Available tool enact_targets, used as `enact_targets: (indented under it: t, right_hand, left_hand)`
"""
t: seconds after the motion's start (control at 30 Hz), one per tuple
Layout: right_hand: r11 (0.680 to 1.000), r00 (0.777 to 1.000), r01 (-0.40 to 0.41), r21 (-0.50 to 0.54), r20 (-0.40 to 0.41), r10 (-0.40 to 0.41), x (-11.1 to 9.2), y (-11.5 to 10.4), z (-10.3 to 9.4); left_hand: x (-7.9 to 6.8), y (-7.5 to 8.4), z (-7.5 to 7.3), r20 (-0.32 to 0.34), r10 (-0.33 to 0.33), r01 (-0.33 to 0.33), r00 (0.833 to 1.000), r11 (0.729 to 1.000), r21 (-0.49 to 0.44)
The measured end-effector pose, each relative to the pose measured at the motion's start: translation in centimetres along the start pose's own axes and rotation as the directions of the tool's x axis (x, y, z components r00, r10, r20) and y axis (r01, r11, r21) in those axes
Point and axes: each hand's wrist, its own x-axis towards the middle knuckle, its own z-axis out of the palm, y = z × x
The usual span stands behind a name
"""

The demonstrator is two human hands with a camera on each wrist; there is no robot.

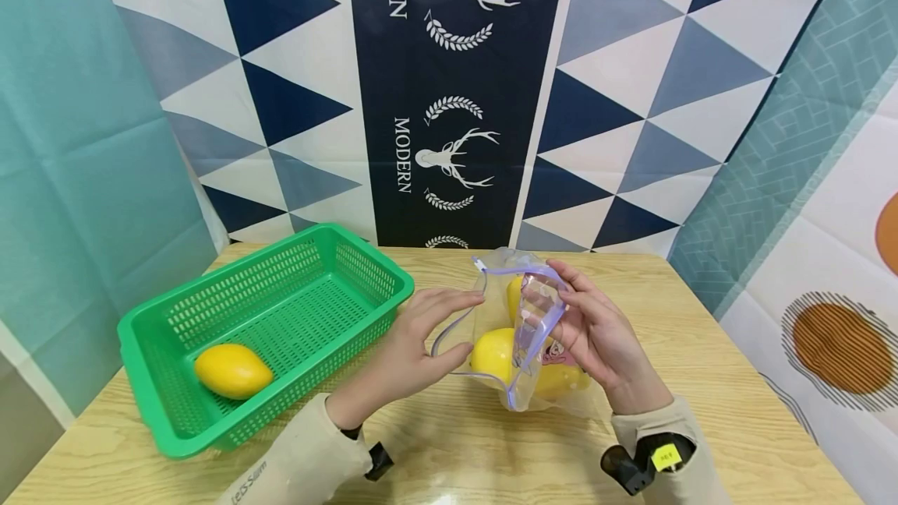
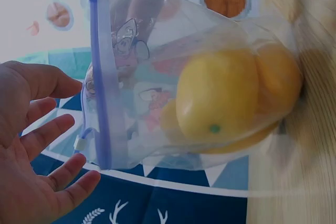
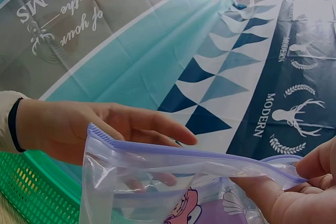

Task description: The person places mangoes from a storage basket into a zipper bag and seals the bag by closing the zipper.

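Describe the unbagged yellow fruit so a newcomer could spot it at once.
On the wooden table, to the person's left, sits a green perforated basket. In its near-left end lies one oval yellow fruit. The other yellow fruits are inside the clear zip bag; this one lies alone, uncovered.

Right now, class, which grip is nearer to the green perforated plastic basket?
Left: the left grip is just to the right of the basket; the right grip is farther right, pinching the clear, purple-edged plastic bag.
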Motion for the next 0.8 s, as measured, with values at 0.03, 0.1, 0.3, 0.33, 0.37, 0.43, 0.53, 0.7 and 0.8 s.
enact_targets:
  t: [0.03, 0.1, 0.3, 0.33, 0.37, 0.43, 0.53, 0.7, 0.8]
  right_hand:
    - [1.000, 1.000, 0.001, 0.001, 0.002, -0.001, 0.0, 0.0, 0.0]
    - [1.000, 1.000, 0.001, -0.001, 0.001, -0.001, 0.0, 0.0, 0.0]
    - [1.000, 1.000, -0.004, -0.007, -0.016, 0.004, 0.0, 0.0, 0.0]
    - [1.000, 1.000, -0.004, -0.008, -0.017, 0.004, 0.0, 0.0, 0.1]
    - [1.000, 1.000, -0.004, -0.010, -0.018, 0.003, 0.0, 0.0, 0.1]
    - [1.000, 1.000, -0.002, -0.013, -0.019, 0.002, 0.0, 0.0, 0.1]
    - [1.000, 1.000, 0.000, -0.010, -0.019, 0.000, 0.0, 0.0, 0.1]
    - [1.000, 1.000, 0.000, 0.006, -0.012, 0.000, 0.0, 0.0, 0.0]
    - [1.000, 1.000, 0.001, 0.013, -0.008, -0.001, 0.0, -0.1, 0.0]
  left_hand:
    - [-0.1, 0.1, -0.2, 0.007, 0.013, -0.013, 1.000, 1.000, 0.020]
    - [-0.4, 0.1, -0.7, 0.022, 0.035, -0.036, 0.999, 0.998, 0.051]
    - [-1.1, 0.2, -1.9, 0.054, 0.094, -0.101, 0.994, 0.985, 0.137]
    - [-1.2, 0.2, -2.1, 0.060, 0.102, -0.110, 0.993, 0.982, 0.151]
    - [-1.3, 0.3, -2.3, 0.066, 0.111, -0.121, 0.992, 0.979, 0.164]
    - [-1.6, 0.3, -2.6, 0.081, 0.130, -0.143, 0.988, 0.971, 0.193]
    - [-2.0, 0.4, -3.1, 0.106, 0.149, -0.170, 0.983, 0.958, 0.232]
    - [-2.8, 0.7, -3.9, 0.164, 0.138, -0.182, 0.977, 0.940, 0.289]
    - [-3.3, 1.0, -4.5, 0.196, 0.107, -0.166, 0.975, 0.934, 0.317]
